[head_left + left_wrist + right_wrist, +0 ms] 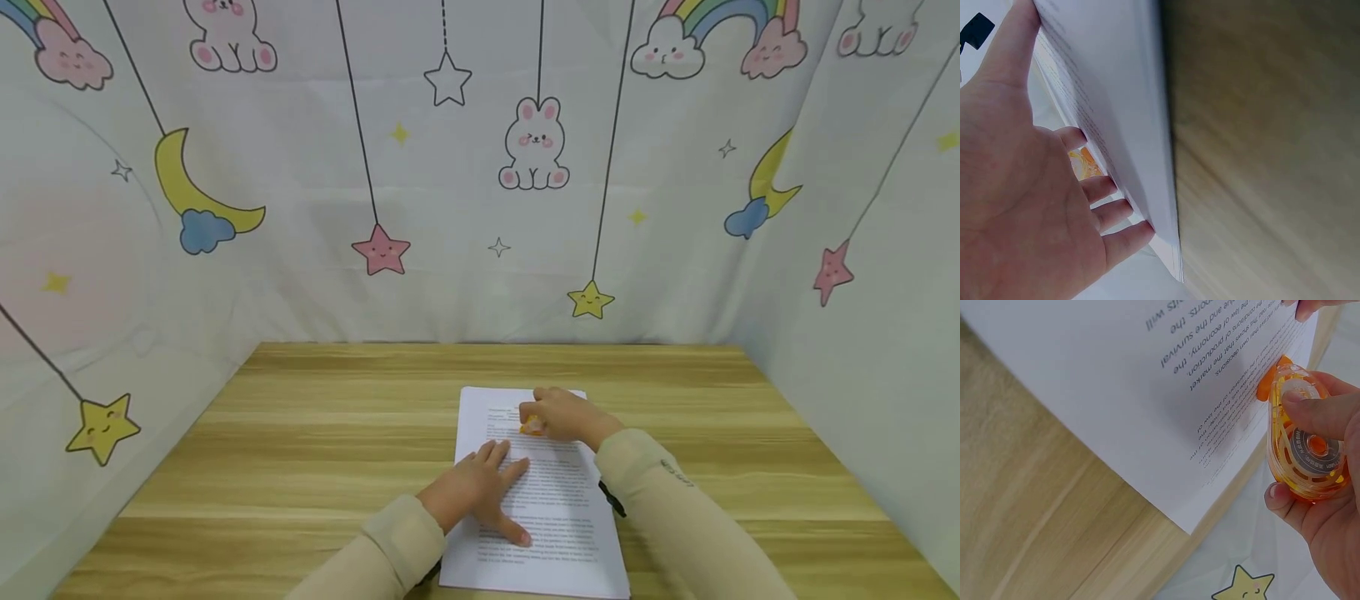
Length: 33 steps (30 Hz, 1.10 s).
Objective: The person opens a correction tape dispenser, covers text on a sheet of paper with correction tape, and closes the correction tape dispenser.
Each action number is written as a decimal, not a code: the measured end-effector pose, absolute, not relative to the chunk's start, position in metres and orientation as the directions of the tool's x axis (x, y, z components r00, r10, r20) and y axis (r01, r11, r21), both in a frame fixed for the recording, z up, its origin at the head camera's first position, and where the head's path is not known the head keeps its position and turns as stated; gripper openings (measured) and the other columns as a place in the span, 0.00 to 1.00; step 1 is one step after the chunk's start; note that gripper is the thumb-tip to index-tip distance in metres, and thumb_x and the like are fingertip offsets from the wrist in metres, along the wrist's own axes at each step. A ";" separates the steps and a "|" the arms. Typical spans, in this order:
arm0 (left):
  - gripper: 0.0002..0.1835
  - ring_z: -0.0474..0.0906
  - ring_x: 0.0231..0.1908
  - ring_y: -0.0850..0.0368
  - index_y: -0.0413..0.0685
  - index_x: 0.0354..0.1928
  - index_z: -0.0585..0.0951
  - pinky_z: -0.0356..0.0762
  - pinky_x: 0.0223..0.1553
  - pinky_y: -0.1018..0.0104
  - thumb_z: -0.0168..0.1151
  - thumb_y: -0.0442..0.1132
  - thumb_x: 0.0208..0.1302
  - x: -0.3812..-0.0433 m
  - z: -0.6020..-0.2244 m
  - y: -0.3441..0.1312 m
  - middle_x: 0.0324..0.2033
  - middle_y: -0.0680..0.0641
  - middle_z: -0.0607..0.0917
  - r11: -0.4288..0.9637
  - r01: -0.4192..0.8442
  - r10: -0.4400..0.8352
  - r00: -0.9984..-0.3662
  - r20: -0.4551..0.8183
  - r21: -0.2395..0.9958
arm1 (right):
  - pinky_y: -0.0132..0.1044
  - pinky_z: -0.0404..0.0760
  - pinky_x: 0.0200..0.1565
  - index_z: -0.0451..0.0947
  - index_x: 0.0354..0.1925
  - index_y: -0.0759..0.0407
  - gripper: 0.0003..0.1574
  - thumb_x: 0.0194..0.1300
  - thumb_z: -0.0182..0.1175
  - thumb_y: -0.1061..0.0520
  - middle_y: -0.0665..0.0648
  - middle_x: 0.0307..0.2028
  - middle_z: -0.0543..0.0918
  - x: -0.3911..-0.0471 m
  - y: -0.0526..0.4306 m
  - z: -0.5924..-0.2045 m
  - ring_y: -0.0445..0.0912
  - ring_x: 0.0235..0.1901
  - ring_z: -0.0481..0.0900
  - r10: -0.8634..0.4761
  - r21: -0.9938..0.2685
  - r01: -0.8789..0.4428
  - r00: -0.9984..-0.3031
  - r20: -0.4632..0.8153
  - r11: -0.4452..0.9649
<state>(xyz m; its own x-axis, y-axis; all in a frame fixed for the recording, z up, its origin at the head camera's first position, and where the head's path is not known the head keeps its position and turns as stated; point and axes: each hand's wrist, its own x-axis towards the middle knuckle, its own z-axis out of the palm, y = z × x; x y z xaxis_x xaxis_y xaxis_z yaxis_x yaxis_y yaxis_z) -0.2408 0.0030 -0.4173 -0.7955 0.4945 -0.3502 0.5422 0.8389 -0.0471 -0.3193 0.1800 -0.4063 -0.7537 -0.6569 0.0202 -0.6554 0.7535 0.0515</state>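
Head view: the left hand (483, 490) is resting on printed paper (555, 504) on the desk (337, 425), fingers wide apart; farther up, the right hand's (564, 414) fingers are gripping an orange tape dispenser (1305, 450); beyond, patterned cloth (465, 183) is hanging

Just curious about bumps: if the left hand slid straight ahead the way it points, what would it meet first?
Probably the orange dispenser in the right hand, across the printed page, though the spread fingers of the left hand leave the line unsure.
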 end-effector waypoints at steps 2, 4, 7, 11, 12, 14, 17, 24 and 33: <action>0.57 0.48 0.70 0.47 0.68 0.70 0.52 0.57 0.66 0.52 0.55 0.80 0.34 -0.241 -0.417 0.003 0.71 0.47 0.50 0.837 0.545 0.498 -0.795 -0.346 -0.049 | 0.40 0.75 0.38 0.77 0.39 0.46 0.11 0.59 0.60 0.60 0.51 0.31 0.73 -0.319 0.182 -0.406 0.47 0.33 0.74 -0.659 0.043 -0.657 -0.752 0.027 0.752; 0.57 0.48 0.70 0.48 0.68 0.70 0.52 0.57 0.66 0.53 0.55 0.80 0.34 -0.241 -0.417 0.003 0.71 0.47 0.51 0.836 0.546 0.499 -0.796 -0.343 -0.050 | 0.41 0.75 0.38 0.77 0.39 0.46 0.10 0.59 0.60 0.60 0.51 0.31 0.73 -0.318 0.184 -0.406 0.47 0.33 0.74 -0.656 0.035 -0.656 -0.754 0.029 0.754; 0.58 0.48 0.70 0.48 0.68 0.70 0.52 0.57 0.66 0.53 0.55 0.80 0.34 -0.240 -0.417 0.003 0.71 0.47 0.51 0.837 0.544 0.498 -0.798 -0.341 -0.052 | 0.41 0.75 0.39 0.77 0.39 0.45 0.11 0.59 0.60 0.60 0.51 0.32 0.74 -0.318 0.187 -0.406 0.47 0.35 0.74 -0.647 0.029 -0.646 -0.762 0.018 0.762; 0.57 0.48 0.70 0.48 0.68 0.70 0.52 0.58 0.66 0.53 0.55 0.80 0.34 -0.240 -0.417 0.003 0.71 0.47 0.51 0.835 0.547 0.500 -0.797 -0.339 -0.055 | 0.41 0.75 0.39 0.77 0.39 0.46 0.12 0.59 0.60 0.61 0.51 0.32 0.74 -0.318 0.190 -0.407 0.47 0.35 0.74 -0.641 0.027 -0.641 -0.767 0.011 0.767; 0.57 0.48 0.70 0.48 0.68 0.70 0.53 0.58 0.66 0.53 0.55 0.80 0.34 -0.240 -0.417 0.003 0.71 0.47 0.51 0.835 0.547 0.500 -0.797 -0.340 -0.054 | 0.41 0.75 0.39 0.77 0.39 0.46 0.11 0.59 0.60 0.61 0.51 0.32 0.74 -0.317 0.191 -0.407 0.47 0.35 0.74 -0.640 0.026 -0.640 -0.768 0.010 0.768; 0.57 0.49 0.70 0.48 0.68 0.70 0.53 0.58 0.66 0.53 0.55 0.80 0.34 -0.240 -0.417 0.003 0.71 0.47 0.51 0.835 0.548 0.501 -0.797 -0.337 -0.054 | 0.41 0.75 0.38 0.77 0.39 0.46 0.11 0.59 0.61 0.61 0.51 0.31 0.73 -0.317 0.193 -0.406 0.47 0.34 0.74 -0.637 0.026 -0.637 -0.771 0.009 0.771; 0.58 0.48 0.70 0.47 0.67 0.70 0.53 0.58 0.66 0.52 0.55 0.80 0.34 -0.240 -0.417 0.003 0.71 0.47 0.51 0.837 0.546 0.502 -0.798 -0.333 -0.046 | 0.41 0.75 0.38 0.76 0.39 0.46 0.10 0.59 0.61 0.60 0.51 0.31 0.73 -0.316 0.195 -0.405 0.47 0.34 0.75 -0.642 0.031 -0.642 -0.766 0.011 0.766; 0.58 0.47 0.70 0.47 0.67 0.70 0.53 0.57 0.66 0.51 0.56 0.80 0.34 -0.241 -0.418 0.002 0.71 0.47 0.50 0.842 0.538 0.501 -0.797 -0.338 -0.019 | 0.41 0.75 0.39 0.77 0.38 0.45 0.12 0.58 0.61 0.62 0.50 0.31 0.73 -0.317 0.203 -0.406 0.47 0.35 0.74 -0.636 0.045 -0.635 -0.771 0.010 0.771; 0.58 0.46 0.71 0.47 0.68 0.70 0.52 0.56 0.67 0.52 0.56 0.80 0.33 -0.241 -0.418 0.002 0.71 0.47 0.49 0.844 0.535 0.498 -0.797 -0.341 -0.018 | 0.41 0.75 0.40 0.77 0.39 0.45 0.14 0.57 0.60 0.64 0.50 0.31 0.73 -0.315 0.215 -0.405 0.47 0.36 0.74 -0.638 0.049 -0.636 -0.770 0.016 0.770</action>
